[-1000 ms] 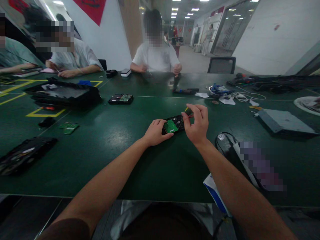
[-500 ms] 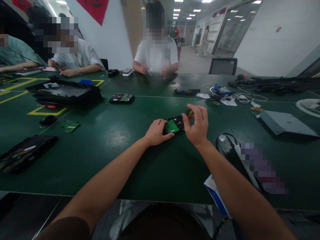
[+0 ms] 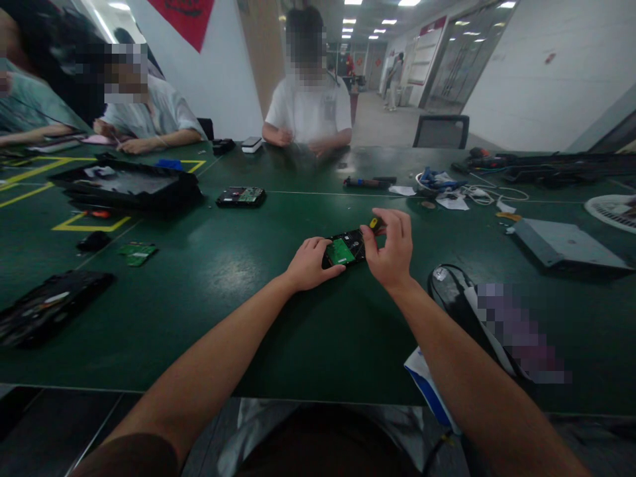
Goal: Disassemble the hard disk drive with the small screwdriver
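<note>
On the green table in front of me lies a hard drive (image 3: 342, 252), its green circuit board facing up. My left hand (image 3: 313, 264) grips its left end, thumb along the near edge. At the drive's right end, my right hand (image 3: 392, 248) pinches a screwdriver (image 3: 375, 224) with a black and yellow handle. The fingers cover most of this tool, and its tip is hidden. Farther off to the left sits a second hard drive (image 3: 242, 196).
To the left are a black plastic casing (image 3: 129, 192), a loose green circuit board (image 3: 138, 253) and a dark device part (image 3: 54, 306). A grey box (image 3: 571, 245) and cables (image 3: 489, 194) lie right. Across the table sits a person in white (image 3: 308, 112).
The screwdriver has turned a little in my right fingers, and more of its yellow marking shows. My left hand and the hard drive keep their places.
</note>
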Demonstrator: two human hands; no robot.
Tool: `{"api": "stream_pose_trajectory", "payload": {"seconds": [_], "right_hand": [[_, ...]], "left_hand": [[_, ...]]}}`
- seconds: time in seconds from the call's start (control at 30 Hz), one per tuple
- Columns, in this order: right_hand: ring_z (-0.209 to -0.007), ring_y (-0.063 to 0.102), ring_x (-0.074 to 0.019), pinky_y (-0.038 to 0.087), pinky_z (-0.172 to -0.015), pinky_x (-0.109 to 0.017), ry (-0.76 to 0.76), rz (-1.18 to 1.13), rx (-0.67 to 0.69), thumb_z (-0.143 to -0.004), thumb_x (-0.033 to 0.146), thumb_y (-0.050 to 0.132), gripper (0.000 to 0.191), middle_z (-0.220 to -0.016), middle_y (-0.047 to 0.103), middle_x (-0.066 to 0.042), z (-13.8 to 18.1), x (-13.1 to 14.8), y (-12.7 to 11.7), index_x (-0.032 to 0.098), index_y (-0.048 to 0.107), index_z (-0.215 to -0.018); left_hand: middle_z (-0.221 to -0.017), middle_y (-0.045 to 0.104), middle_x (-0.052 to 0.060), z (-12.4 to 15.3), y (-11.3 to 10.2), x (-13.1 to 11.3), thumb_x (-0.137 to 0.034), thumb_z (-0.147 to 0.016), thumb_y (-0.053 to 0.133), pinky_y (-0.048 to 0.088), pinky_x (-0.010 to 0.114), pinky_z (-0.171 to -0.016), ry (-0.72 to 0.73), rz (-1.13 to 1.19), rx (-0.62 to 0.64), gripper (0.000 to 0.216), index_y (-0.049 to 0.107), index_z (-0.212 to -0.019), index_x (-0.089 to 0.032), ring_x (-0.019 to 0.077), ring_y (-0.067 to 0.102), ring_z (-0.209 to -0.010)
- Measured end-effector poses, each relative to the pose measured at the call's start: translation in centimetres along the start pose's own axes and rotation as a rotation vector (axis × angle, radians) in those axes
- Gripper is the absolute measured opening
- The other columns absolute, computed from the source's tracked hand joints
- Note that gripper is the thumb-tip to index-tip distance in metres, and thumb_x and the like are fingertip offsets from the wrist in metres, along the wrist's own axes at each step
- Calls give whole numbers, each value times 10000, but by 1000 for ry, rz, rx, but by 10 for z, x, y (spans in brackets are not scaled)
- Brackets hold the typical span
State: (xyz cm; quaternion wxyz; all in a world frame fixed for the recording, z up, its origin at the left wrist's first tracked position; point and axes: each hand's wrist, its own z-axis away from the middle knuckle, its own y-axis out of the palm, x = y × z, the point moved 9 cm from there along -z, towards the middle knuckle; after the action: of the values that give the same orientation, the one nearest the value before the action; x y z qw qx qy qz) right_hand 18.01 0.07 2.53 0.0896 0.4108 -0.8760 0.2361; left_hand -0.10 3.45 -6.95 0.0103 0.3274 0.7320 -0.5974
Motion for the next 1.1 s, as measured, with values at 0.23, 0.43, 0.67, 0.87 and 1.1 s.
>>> {"api": "stream_pose_trajectory", "payload": {"seconds": [0.23, 0.43, 0.67, 0.87, 1.1], "right_hand": [[-1178, 620, -283, 617, -909, -488, 13, -40, 28, -1004, 303, 534, 421, -1327, 584, -135, 3, -6, 6, 261, 476, -1419], [-1173, 574, -284, 621, -882, -470, -1, 13, -35, -957, 323, 633, 349, -1212, 568, -122, -1, 0, -3, 249, 550, -1288], [-1137, 641, -270, 621, -904, -491, 24, -41, 32, -1029, 282, 469, 431, -1348, 575, -148, 3, -8, 7, 252, 444, -1458], [-1109, 600, -267, 648, -802, -436, 16, 24, -34, -954, 352, 645, 378, -1226, 531, -119, 0, 1, -4, 279, 569, -1318], [-1254, 578, -290, 617, -944, -507, -21, -5, 13, -1015, 254, 479, 448, -1346, 565, -132, 0, 1, 3, 272, 476, -1463]], "left_hand": [[-1428, 565, 169, 0, 1, 1, -643, -851, 676, 410, 471, -1171, 1, 0, 0, 773, 535, -1417, -136, 338, 482, -1360], [-1429, 564, 161, 0, 1, 2, -653, -849, 673, 410, 485, -1169, -5, 11, -1, 767, 528, -1419, -160, 341, 481, -1366], [-1432, 560, 164, -1, 3, 4, -673, -848, 665, 412, 494, -1165, -5, 12, 4, 780, 529, -1423, -162, 341, 479, -1368], [-1423, 564, 162, 0, 1, 4, -658, -843, 677, 411, 496, -1166, -5, 15, 1, 768, 527, -1416, -169, 343, 484, -1367], [-1415, 573, 161, -1, 1, 2, -645, -843, 683, 399, 486, -1176, 1, 19, -6, 749, 542, -1402, -166, 341, 487, -1368]]}}
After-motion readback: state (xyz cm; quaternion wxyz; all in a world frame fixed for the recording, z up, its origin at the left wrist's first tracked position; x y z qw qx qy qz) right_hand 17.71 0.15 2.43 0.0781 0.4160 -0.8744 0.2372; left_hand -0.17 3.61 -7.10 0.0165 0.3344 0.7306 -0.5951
